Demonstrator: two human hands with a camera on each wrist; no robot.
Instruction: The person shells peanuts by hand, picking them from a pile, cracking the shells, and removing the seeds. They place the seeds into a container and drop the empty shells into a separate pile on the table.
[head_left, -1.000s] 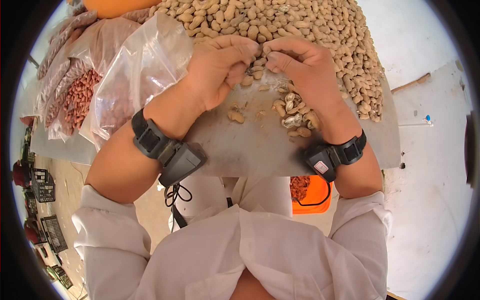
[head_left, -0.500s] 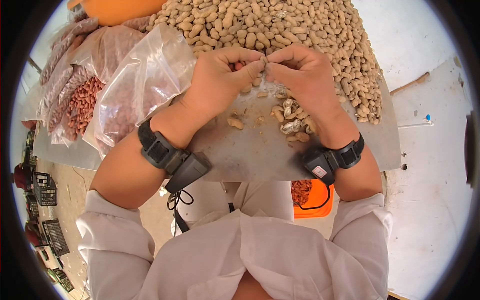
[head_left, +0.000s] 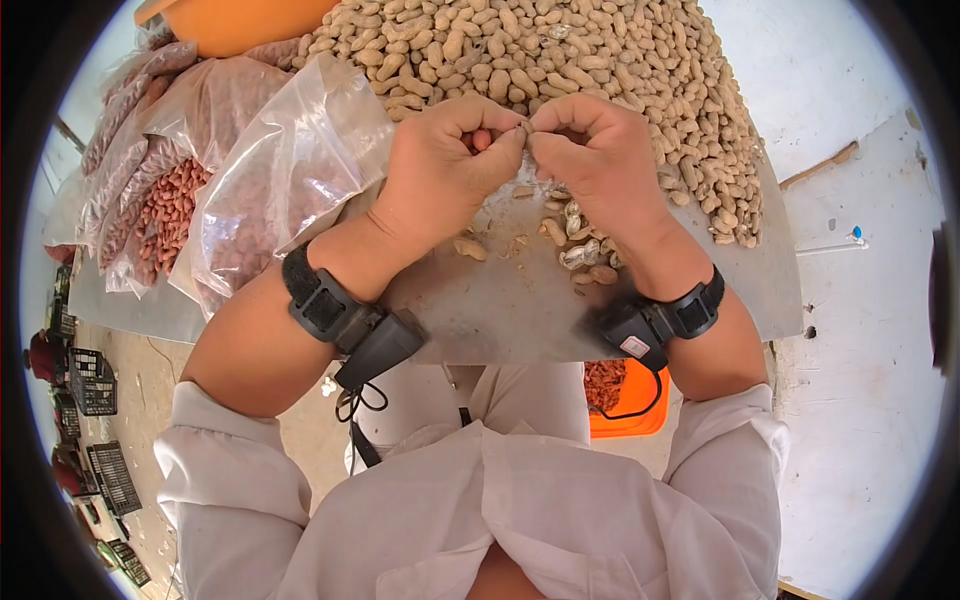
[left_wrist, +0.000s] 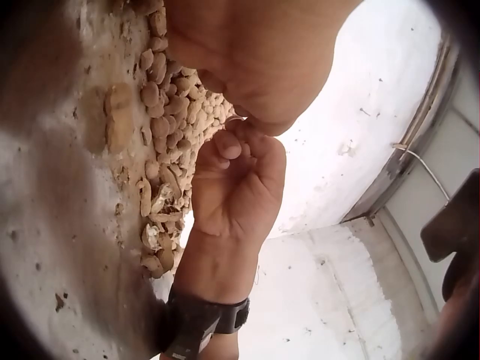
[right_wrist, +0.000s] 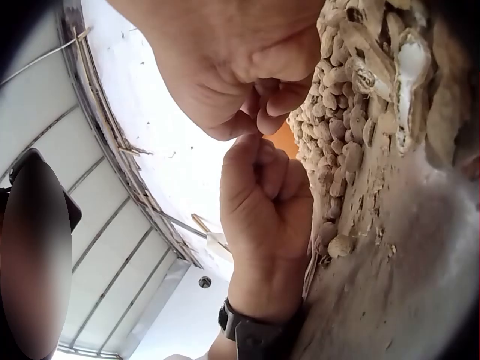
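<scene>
In the head view my left hand (head_left: 440, 165) and right hand (head_left: 605, 160) meet fingertip to fingertip over the near edge of the peanut pile (head_left: 560, 50). Both thumbs and forefingers pinch at a small peanut (head_left: 523, 128), mostly covered by the fingertips. Reddish peanut kernels (head_left: 481, 139) show in the curl of my left fingers. In the left wrist view the right hand (left_wrist: 236, 180) has its fingers curled in. From the right wrist the left hand (right_wrist: 266, 202) appears curled too. Split peanut shells (head_left: 580, 254) lie on the metal tabletop (head_left: 480, 310) below the right hand.
Clear plastic bags (head_left: 290, 150) of red kernels (head_left: 170, 215) stand at the left, beside an orange basin (head_left: 235, 25). Under the table's front edge sits an orange container (head_left: 640, 405) with reddish skins or kernels. Black crates (head_left: 92, 380) stand on the floor at far left.
Both hands have come slightly nearer the body, still joined at the fingertips. The left hand has turned, so red kernels in its curled fingers now show.
</scene>
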